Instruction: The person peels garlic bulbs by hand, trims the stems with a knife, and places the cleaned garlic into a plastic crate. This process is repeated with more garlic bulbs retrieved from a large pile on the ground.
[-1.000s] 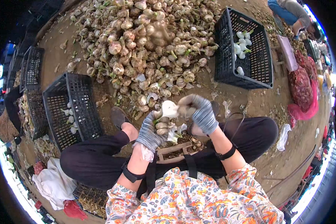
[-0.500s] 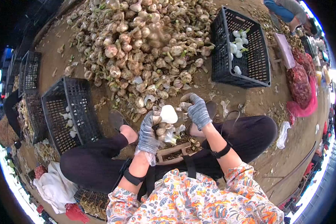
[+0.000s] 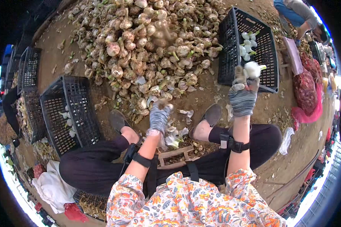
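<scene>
My right hand (image 3: 243, 92), in a striped grey glove, reaches out over the near edge of a black plastic crate (image 3: 222, 56). A peeled white garlic bulb (image 3: 252, 70) with a short green stem is at its fingertips, slightly blurred. More clean white bulbs (image 3: 247, 49) lie inside this crate. My left hand (image 3: 161, 115), gloved the same way, stretches its fingers toward the near edge of a big heap of unpeeled garlic (image 3: 155, 56); its fingertips are smeared by motion. Below it, between my legs, lie peeled skins and a bulb with green (image 3: 173, 138).
A second black crate (image 3: 74, 113) with a few white bulbs stands at my left. A small wooden frame (image 3: 176, 155) sits between my legs. Red net sacks (image 3: 307, 89) lie at the right, and another person (image 3: 301, 15) bends down at the upper right.
My right hand has swung from the middle out to the right crate, with the white bulb now at its fingers. My left hand no longer has the bulb and has shifted toward the heap.
</scene>
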Available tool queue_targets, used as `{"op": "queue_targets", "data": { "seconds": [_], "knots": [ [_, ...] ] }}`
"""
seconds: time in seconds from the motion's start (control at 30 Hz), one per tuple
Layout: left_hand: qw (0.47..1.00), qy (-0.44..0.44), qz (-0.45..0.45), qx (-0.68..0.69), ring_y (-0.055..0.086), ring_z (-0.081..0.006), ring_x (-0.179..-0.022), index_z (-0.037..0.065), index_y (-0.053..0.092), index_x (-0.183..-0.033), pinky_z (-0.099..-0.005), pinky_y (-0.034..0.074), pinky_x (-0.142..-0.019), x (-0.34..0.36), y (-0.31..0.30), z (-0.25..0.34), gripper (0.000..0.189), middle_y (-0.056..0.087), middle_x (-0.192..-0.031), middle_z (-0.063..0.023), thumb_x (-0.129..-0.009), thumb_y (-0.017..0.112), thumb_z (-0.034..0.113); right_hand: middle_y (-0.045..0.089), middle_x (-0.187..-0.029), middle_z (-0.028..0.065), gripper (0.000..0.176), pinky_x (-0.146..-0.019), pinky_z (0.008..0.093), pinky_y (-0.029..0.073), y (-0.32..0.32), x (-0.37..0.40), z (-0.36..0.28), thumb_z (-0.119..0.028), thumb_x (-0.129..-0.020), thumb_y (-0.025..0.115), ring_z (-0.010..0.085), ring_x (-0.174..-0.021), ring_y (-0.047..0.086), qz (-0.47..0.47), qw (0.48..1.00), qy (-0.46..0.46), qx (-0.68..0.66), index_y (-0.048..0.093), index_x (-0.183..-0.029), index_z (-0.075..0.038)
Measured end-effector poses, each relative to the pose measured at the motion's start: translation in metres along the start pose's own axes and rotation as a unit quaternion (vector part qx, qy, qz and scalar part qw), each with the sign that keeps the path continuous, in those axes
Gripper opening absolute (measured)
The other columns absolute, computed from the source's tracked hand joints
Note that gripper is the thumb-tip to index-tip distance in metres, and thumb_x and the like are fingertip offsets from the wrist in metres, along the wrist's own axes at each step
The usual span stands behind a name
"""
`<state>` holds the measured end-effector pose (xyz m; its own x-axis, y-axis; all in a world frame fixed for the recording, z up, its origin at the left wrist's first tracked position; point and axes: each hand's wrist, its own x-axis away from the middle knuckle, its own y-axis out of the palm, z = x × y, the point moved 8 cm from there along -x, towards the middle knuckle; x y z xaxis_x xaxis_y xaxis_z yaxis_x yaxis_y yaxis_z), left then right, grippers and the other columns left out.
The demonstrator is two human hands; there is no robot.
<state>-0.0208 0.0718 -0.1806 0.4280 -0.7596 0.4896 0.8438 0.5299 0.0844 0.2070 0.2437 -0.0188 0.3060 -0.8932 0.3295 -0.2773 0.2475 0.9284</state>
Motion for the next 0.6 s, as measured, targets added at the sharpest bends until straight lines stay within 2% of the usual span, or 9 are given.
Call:
{"op": "queue_targets", "data": {
  "seconds": [0.1,0.13,0.17,0.27,0.3,0.37,0.43,0.57,0.6],
  "knots": [
    [0.99,-0.079,0.059,0.103,0.058,-0.0187,-0.07,0.006,0.054,-0.107,-0.0284,0.048,-0.059,-0.043,-0.043,-0.06,0.032,0.059,-0.093,-0.0112,-0.076,0.062,0.009,0.057,-0.093,0.0107,0.045,-0.053,0.0233,0.044,-0.029,-0.021,0.028,-0.035,-0.083,0.056,0.0113,-0.062,0.051,0.07,0.972,0.044,0.222,0.051,-0.114,-0.004],
    [0.975,0.022,0.089,-0.204,0.058,-0.0245,-0.08,0.009,0.049,-0.114,-0.0333,0.048,-0.068,-0.043,-0.049,-0.024,0.043,0.058,-0.101,-0.0151,-0.074,0.063,0.015,0.059,-0.088,0.0097,0.042,-0.053,0.0241,0.046,-0.035,-0.025,0.05,-0.032,-0.082,0.059,0.0132,-0.065,0.054,0.16,0.889,0.062,0.424,0.052,-0.112,-0.004],
    [0.857,0.123,0.11,-0.488,0.058,-0.0304,-0.09,0.012,0.044,-0.122,-0.0383,0.048,-0.077,-0.041,-0.041,0.01,0.054,0.056,-0.108,-0.0191,-0.073,0.065,0.021,0.059,-0.087,0.0094,0.039,-0.053,0.0238,0.048,-0.044,-0.029,0.076,-0.027,-0.08,0.061,0.0148,-0.064,0.056,0.108,0.879,0.106,0.452,0.054,-0.111,-0.004],
    [0.807,0.013,-0.002,-0.59,0.055,-0.0367,-0.095,0.013,0.04,-0.128,-0.0425,0.046,-0.08,-0.065,-0.023,0.006,0.062,0.05,-0.116,-0.0249,-0.072,0.064,0.027,0.064,-0.086,0.0091,0.024,-0.063,0.0281,0.051,-0.096,-0.045,0.134,-0.019,-0.08,0.059,0.0196,-0.074,0.061,0.065,0.728,0.154,0.665,0.061,-0.1,-0.006],
    [0.773,0.006,0.015,-0.634,0.056,-0.0354,-0.094,0.014,0.044,-0.126,-0.0407,0.046,-0.08,-0.062,-0.016,0.022,0.061,0.051,-0.113,-0.0258,-0.07,0.064,0.026,0.062,-0.097,0.0138,0.028,-0.075,0.0316,0.049,-0.111,-0.052,0.15,-0.025,-0.08,0.057,0.025,-0.082,0.061,-0.027,0.564,0.109,0.818,0.06,-0.102,-0.007],
    [0.814,0.059,0.022,-0.578,0.056,-0.0349,-0.093,0.013,0.047,-0.123,-0.0405,0.046,-0.08,-0.095,-0.025,-0.028,0.057,0.053,-0.11,-0.0258,-0.07,0.064,0.026,0.059,-0.105,0.0147,0.034,-0.086,0.0359,0.042,-0.105,-0.034,0.177,-0.032,-0.081,0.054,0.0281,-0.097,0.056,-0.085,0.398,0.106,0.907,0.057,-0.108,-0.012],
    [0.798,0.141,0.013,-0.586,0.056,-0.0355,-0.09,0.006,0.053,-0.115,-0.0398,0.045,-0.082,-0.088,-0.015,-0.009,0.05,0.057,-0.099,-0.0253,-0.07,0.063,0.027,0.06,-0.097,0.018,0.039,-0.08,0.0401,0.045,-0.093,-0.016,0.19,-0.036,-0.08,0.054,0.0346,-0.09,0.057,-0.111,0.421,0.148,0.888,0.056,-0.107,-0.008],
    [0.828,0.09,0.03,-0.553,0.055,-0.0259,-0.094,0.002,0.05,-0.115,-0.0324,0.042,-0.085,-0.062,-0.012,0.024,0.044,0.056,-0.107,-0.0186,-0.079,0.059,0.025,0.059,-0.093,0.0229,0.045,-0.077,0.0411,0.044,-0.128,0.01,0.185,-0.04,-0.079,0.052,0.0379,-0.089,0.055,-0.138,0.327,0.282,0.891,0.057,-0.098,0.0],
    [0.912,0.02,0.073,-0.402,0.056,-0.0259,-0.089,0.003,0.052,-0.113,-0.0315,0.042,-0.084,-0.055,-0.024,0.025,0.039,0.058,-0.1,-0.0161,-0.08,0.058,0.023,0.059,-0.093,0.0231,0.047,-0.076,0.041,0.044,-0.127,0.016,0.184,-0.041,-0.079,0.052,0.038,-0.089,0.056,-0.146,0.319,0.302,0.886,0.057,-0.098,0.001]
  ]
}}
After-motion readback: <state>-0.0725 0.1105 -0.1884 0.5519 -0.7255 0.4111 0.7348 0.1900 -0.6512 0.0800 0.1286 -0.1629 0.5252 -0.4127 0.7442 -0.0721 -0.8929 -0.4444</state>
